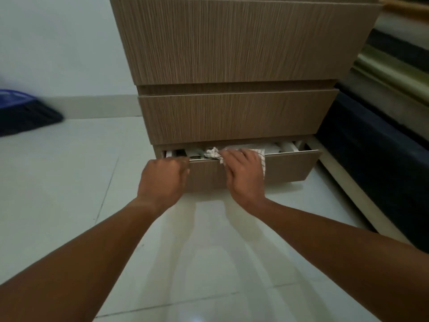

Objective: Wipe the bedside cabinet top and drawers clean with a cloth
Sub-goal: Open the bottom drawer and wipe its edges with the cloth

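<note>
Gripping the bottom drawer [285, 167] top edge, slightly open: left hand [163, 180] fist-curled at its left end; right hand [243, 174] fingers clamped on checked cloth [261, 159] near drawer's middle, w/ cloth draped over edge.

Floor [69, 182]: pale glossy tiles with thin grout lines and soft reflected light. Wall [58, 43]: plain, pale, rising from the floor's far edge above a low skirting band [92, 106]. Blue and dark object [23, 112]: blurred, on the floor's left edge. Bed [371, 159]: dark base along the floor's right side, striped bedding above.
</note>
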Demonstrator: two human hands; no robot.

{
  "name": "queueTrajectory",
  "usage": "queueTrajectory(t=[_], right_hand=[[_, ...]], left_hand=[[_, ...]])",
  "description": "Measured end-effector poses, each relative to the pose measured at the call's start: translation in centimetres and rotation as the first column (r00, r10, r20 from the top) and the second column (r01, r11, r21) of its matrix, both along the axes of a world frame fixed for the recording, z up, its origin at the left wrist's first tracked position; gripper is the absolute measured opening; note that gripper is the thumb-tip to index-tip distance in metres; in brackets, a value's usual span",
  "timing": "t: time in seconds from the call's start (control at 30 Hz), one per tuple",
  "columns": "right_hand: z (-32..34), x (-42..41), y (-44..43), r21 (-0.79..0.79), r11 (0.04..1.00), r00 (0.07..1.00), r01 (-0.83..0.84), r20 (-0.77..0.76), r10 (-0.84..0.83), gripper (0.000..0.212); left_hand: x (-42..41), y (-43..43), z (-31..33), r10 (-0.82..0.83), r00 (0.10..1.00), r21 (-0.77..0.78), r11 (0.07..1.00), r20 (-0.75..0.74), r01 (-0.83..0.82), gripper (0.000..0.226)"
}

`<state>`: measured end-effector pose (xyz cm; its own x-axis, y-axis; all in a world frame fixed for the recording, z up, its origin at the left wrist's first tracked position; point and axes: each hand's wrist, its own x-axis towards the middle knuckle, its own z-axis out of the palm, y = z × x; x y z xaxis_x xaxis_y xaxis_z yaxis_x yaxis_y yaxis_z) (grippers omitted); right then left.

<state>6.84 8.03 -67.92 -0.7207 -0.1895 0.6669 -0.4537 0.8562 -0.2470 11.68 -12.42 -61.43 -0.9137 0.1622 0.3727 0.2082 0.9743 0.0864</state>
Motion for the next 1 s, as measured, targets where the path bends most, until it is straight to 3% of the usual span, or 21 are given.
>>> queueTrajectory(t=[0.07,0.17,0.23,0.33,0.47,0.57,0.6,0.63,0.7,0.77,0.9,1.0], right_hand=[[0.1,0.2,-3.3,0.036,0.999,0.999,-0.036,-0.01,0.036,0.032],[-0.3,0.7,-7.9,0.048,0.997,0.998,-0.062,-0.01,0.062,0.032],[-0.5,0.8,-10.8,0.014,0.997,0.997,-0.074,-0.02,0.074,0.031],[-1.1,1.0,-14.0,-0.056,0.993,0.993,-0.108,-0.057,0.105,0.029],[-1.7,0.8,-15.3,-0.149,0.977,0.981,-0.155,-0.142,0.134,0.029],[-2.2,0.5,-14.0,-0.088,0.949,0.932,-0.303,-0.234,0.276,0.031],[-2.4,0.2,-13.1,0.005,0.932,0.899,-0.362,-0.26,0.351,0.03],[-2.5,-0.3,-11.9,0.13,0.904,0.861,-0.408,-0.276,0.428,0.029],[-2.6,-1.5,-9.2,0.392,0.805,0.791,-0.445,-0.25,0.558,0.028],[-2.8,-2.5,-6.5,0.601,0.672,0.764,-0.433,-0.152,0.627,0.034],[-3.4,-3.1,-2.2,0.81,0.448,0.798,-0.379,0.041,0.601,0.038],[-3.1,-2.7,0.1,0.865,0.369,0.826,-0.34,0.087,0.557,0.033]], left_hand=[[0.2,-2.1,0.0,0.114,0.993,0.034,0.993,0.027,-0.115,0.027],[0.3,-4.4,-0.1,0.288,0.953,0.319,0.898,0.096,-0.303,0.034],[-0.1,-5.1,-0.3,0.293,0.929,0.544,0.753,0.227,-0.371,0.038],[-0.3,-5.7,-0.4,0.139,0.902,0.796,0.431,0.408,-0.426,0.041],[-0.1,-6.2,0.1,0.06,0.849,0.833,0.169,0.526,-0.528,0.048],[-0.5,-6.5,0.0,0.087,0.843,0.836,0.104,0.531,-0.538,0.058],[-0.6,-6.6,-0.2,0.13,0.856,0.843,0.154,0.5,-0.516,0.06],[-0.6,-6.6,-0.3,0.18,0.879,0.835,0.278,0.441,-0.475,0.06],[-0.2,-6.4,-0.5,0.232,0.947,0.714,0.622,0.224,-0.321,0.053],[0.1,-6.1,-0.4,0.123,0.991,0.558,0.819,0.054,-0.132,0.045],[-0.1,-4.2,-0.2,-0.086,0.987,0.266,0.963,0.138,0.047,0.042],[-0.5,-3.1,0.0,0.004,0.992,0.162,0.986,0.124,-0.025,0.033]])
